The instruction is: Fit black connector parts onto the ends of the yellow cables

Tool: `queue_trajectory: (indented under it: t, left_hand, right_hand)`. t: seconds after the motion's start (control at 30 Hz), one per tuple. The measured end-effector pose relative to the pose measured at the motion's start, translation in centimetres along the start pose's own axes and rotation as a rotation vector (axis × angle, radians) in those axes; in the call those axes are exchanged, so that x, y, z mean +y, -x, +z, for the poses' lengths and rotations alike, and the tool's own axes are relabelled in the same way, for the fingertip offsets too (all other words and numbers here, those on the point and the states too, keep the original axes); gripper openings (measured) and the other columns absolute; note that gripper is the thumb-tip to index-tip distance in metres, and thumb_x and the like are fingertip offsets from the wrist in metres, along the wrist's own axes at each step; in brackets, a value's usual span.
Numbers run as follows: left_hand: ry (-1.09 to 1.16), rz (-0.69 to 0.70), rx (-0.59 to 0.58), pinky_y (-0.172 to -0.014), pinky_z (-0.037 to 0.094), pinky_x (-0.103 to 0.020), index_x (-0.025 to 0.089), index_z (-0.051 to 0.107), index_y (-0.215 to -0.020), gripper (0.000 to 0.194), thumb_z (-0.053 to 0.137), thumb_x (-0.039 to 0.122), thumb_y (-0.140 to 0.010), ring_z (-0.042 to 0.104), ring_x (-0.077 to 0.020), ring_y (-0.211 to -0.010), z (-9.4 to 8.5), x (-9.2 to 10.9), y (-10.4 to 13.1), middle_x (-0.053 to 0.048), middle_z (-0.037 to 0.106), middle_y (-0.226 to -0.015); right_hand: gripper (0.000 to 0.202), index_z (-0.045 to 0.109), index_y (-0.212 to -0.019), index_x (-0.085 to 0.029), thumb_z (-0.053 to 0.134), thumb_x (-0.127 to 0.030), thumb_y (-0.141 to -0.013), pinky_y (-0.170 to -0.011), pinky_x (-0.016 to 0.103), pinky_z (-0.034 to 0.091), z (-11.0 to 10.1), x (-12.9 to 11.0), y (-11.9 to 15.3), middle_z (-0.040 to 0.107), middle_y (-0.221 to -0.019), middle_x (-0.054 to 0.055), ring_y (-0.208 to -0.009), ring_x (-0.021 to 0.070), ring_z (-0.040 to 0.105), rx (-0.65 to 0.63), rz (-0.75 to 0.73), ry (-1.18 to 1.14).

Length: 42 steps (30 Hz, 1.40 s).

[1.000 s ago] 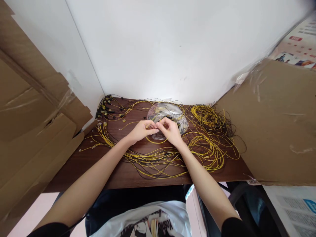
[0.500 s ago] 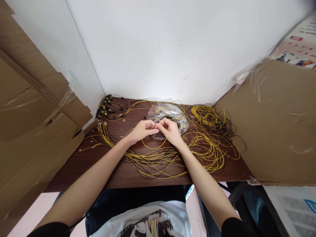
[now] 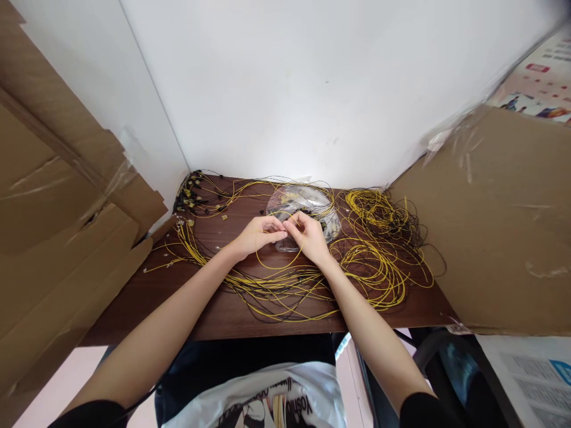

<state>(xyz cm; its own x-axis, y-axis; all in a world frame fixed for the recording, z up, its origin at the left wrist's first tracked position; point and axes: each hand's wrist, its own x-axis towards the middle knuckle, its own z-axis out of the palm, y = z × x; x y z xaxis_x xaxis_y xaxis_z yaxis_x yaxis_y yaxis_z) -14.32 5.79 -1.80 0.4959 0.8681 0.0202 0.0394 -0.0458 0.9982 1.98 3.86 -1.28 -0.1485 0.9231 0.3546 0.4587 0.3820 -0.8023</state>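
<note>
My left hand (image 3: 261, 236) and my right hand (image 3: 307, 236) meet fingertip to fingertip over the middle of the table. Both are closed in a pinch on a thin yellow wire (image 3: 285, 267), which loops below and behind the fingers. Whatever small end sits between the fingertips is too tiny to make out. Just behind the hands lies a clear plastic bag (image 3: 319, 196) with small black and yellowish parts in it. A long bundle of yellow and black wires (image 3: 276, 291) curves across the table in front, beneath my forearms.
On the brown table (image 3: 214, 327), small black and yellow connectors (image 3: 191, 193) are heaped at the back left. Coiled wires (image 3: 375, 208) pile up at the right. Cardboard panels stand at the left (image 3: 66, 238) and right (image 3: 504, 226); a white wall (image 3: 285, 89) closes the back.
Almost nothing differs; the fingertips have shifted very slightly and the yellow loop has moved a little. Both hands keep their pinch.
</note>
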Motion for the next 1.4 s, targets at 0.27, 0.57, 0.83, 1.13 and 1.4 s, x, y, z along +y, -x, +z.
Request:
queue_trajectory:
  t: [0.27,0.57,0.83,1.13,1.4]
  left_hand:
    - [0.031,-0.013,0.006,-0.064,0.043,-0.024,0.011,0.061,-0.078,0.025,0.071,0.029,-0.066,0.054,-0.0096,-0.064,-0.06,-0.13,0.03,-0.002,0.061,-0.071]
    - [0.019,-0.016,0.009,-0.06,0.042,-0.024,0.011,0.061,-0.078,0.025,0.07,0.03,-0.066,0.054,-0.0097,-0.06,-0.02,0.03,0.08,-0.001,0.06,-0.066]
    - [0.035,-0.003,0.001,-0.06,0.042,-0.024,0.01,0.06,-0.079,0.027,0.071,0.03,-0.066,0.054,-0.0097,-0.061,0.08,-0.04,0.03,-0.002,0.061,-0.069]
    - [0.029,-0.016,0.009,-0.059,0.042,-0.023,0.011,0.06,-0.079,0.026,0.071,0.03,-0.066,0.053,-0.0091,-0.06,0.0,-0.13,-0.01,0.0,0.059,-0.067]
    - [0.041,-0.015,0.005,-0.059,0.042,-0.023,0.01,0.061,-0.08,0.027,0.071,0.03,-0.065,0.053,-0.0089,-0.06,0.08,0.09,0.01,-0.001,0.061,-0.069]
  right_hand:
    - [0.033,0.053,-0.065,-0.018,0.05,-0.045,-0.084,-0.057,0.024,0.038,-0.07,-0.21,0.07,0.056,-0.061,-0.001,-0.055,0.0118,0.047,0.032,0.019,0.039]
    - [0.035,0.054,-0.062,-0.017,0.046,-0.042,-0.087,-0.057,0.024,0.036,-0.17,-0.3,0.21,0.056,-0.06,-0.001,-0.053,0.0108,0.045,0.09,0.004,0.101]
    - [0.029,0.057,-0.065,-0.017,0.053,-0.04,-0.082,-0.057,0.023,0.038,-0.03,-0.52,0.23,0.059,-0.062,0.0,-0.056,0.0111,0.05,0.043,-0.016,0.118]
    - [0.031,0.054,-0.063,-0.017,0.05,-0.04,-0.084,-0.054,0.022,0.035,-0.11,-0.35,0.21,0.056,-0.058,-0.002,-0.051,0.0096,0.046,0.131,0.011,0.123]
    - [0.025,0.058,-0.065,-0.016,0.055,-0.036,-0.08,-0.058,0.022,0.04,-0.05,-0.47,0.23,0.061,-0.063,0.0,-0.057,0.0117,0.054,0.069,-0.017,0.083]
